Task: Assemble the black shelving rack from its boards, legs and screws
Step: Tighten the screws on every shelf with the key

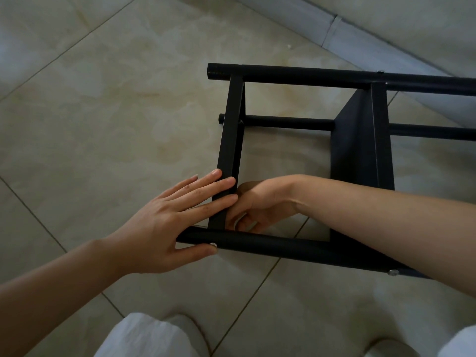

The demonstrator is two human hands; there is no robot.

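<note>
The left hand (pixel 164 222) was laid flat, fingers straight, against the end board (pixel 229 150), thumb by a screw (pixel 213 245) in the near leg (pixel 283 247). The right hand (pixel 255 210) was curled behind the board; what it held could not be told. The matte black rack (pixel 360 140) lay sideways on glossy floor tiles (pixel 103 99); its round tubular legs could have rolled, skewing the joint.

My one head camera looks steeply down from close above at the tiled floor (pixel 108 140) before my knees
</note>
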